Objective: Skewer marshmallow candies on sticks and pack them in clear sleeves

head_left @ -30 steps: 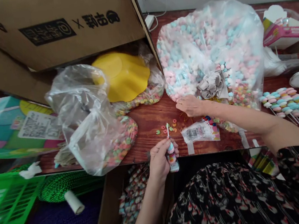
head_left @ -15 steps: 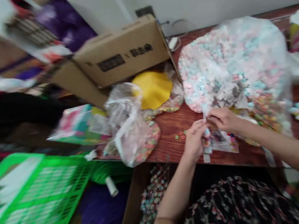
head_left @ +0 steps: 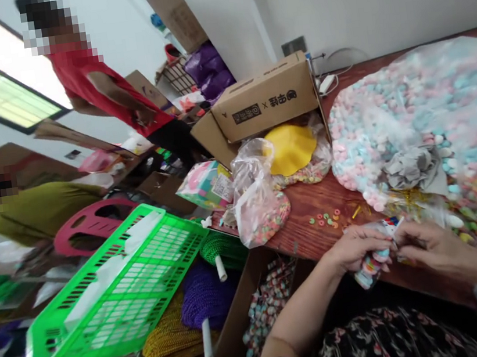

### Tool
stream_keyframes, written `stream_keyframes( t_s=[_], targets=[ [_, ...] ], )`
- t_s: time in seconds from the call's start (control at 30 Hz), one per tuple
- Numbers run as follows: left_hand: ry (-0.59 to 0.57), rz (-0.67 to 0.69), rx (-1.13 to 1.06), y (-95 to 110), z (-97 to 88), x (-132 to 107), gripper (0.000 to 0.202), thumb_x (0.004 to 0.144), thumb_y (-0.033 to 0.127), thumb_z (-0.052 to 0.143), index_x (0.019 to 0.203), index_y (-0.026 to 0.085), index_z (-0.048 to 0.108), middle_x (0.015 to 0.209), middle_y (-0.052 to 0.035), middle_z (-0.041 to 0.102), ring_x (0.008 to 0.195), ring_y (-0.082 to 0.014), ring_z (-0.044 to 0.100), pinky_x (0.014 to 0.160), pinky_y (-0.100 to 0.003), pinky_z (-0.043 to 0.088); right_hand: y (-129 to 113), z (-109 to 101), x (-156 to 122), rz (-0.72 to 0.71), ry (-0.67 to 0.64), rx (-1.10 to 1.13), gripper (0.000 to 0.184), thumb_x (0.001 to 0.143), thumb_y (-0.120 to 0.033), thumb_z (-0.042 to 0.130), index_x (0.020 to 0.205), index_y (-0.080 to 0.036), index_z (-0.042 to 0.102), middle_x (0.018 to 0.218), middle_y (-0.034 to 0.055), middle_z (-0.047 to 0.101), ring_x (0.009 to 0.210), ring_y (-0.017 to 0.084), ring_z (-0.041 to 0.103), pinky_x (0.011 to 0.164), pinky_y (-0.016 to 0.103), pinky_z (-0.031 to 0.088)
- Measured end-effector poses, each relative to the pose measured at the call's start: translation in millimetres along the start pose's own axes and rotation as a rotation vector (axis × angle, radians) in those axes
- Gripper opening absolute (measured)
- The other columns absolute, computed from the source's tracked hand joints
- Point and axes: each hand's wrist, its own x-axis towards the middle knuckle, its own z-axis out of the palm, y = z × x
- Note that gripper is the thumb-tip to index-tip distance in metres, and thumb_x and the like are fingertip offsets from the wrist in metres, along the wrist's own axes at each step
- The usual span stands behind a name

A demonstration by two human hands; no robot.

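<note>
My left hand [head_left: 357, 246] is closed round a small clear packet of candy [head_left: 368, 271], with pastel pieces showing through the film. The packet is tilted, its lower end sticking out below my fingers near the table's front edge. At its upper end, my right hand [head_left: 434, 243] has its fingers curled in and pinched; exactly what part they grip is partly hidden. Beyond my hands lie several loose candy rings [head_left: 326, 218] on the table [head_left: 304, 231]. A big clear bag of pastel marshmallows [head_left: 358, 122] spreads behind, with crumpled grey paper [head_left: 413, 167] on it.
An open cardboard box [head_left: 263, 96] holds a yellow sheet [head_left: 289, 148]. Beside it sits a clear bag of candy rings [head_left: 265, 216]. At left are a green plastic basket [head_left: 133, 280], purple mesh rolls [head_left: 207, 294] and a box of wrapped candy [head_left: 266, 303]. A person in red [head_left: 103, 85] stands farther back.
The view has swung left, bringing more of the room in. My hands have come back toward the table edge, and the packet, upright before, is now slanted.
</note>
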Motion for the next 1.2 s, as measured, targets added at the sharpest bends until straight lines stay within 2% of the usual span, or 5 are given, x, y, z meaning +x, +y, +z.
stream_keyframes(
  t_s=[0.3,0.53,0.97,1.1,1.2],
  targets=[
    [0.196,0.476,0.251,3,11.9,7,0.015,0.069,0.030,0.078,0.076,0.017,0.078,0.083,-0.0051,0.066,0.062,-0.0106,0.059,0.053,-0.021,0.047,0,25,-14,0.275,0.300,0.882,0.026,0.076,-0.040,0.070,0.088,-0.016,0.068,0.071,0.0014,0.068,0.056,0.010,0.058,0.051,0.021,0.041],
    [0.176,0.556,0.264,-3,21.3,18,0.009,0.074,0.023,0.075,0.082,0.023,0.080,0.091,-0.0049,0.068,0.083,-0.0150,0.063,0.075,-0.024,0.050,4,41,-22,0.387,0.613,1.197,0.027,0.061,-0.036,0.082,0.070,-0.015,0.069,0.051,-0.0027,0.061,0.045,0.007,0.050,0.045,0.019,0.036],
    [0.200,0.386,0.140,-12,18.5,16,0.016,0.069,0.030,0.079,0.078,0.017,0.077,0.079,-0.0023,0.066,0.059,-0.0093,0.059,0.055,-0.022,0.051,6,48,-39,0.421,0.574,1.080,0.013,0.064,-0.026,0.076,0.066,-0.017,0.067,0.054,-0.0040,0.058,0.050,0.008,0.046,0.053,0.021,0.035],
    [0.244,0.221,0.051,-13,24.4,17,0.028,0.067,0.038,0.078,0.084,0.015,0.075,0.069,-0.0036,0.068,0.056,-0.0137,0.061,0.048,-0.023,0.049,-10,38,-48,0.238,0.941,0.626,0.006,0.079,-0.022,0.066,0.080,-0.024,0.071,0.071,-0.0012,0.064,0.065,0.012,0.054,0.064,0.026,0.043],
    [0.238,0.238,0.092,-18,29.7,24,0.025,0.067,0.035,0.077,0.077,0.013,0.073,0.057,-0.0002,0.061,0.047,-0.0088,0.052,0.044,-0.020,0.042,-20,29,-44,0.012,0.859,0.088,0.021,0.085,-0.016,0.058,0.098,-0.026,0.072,0.081,0.0027,0.067,0.073,0.016,0.056,0.071,0.032,0.045]
  ],
)
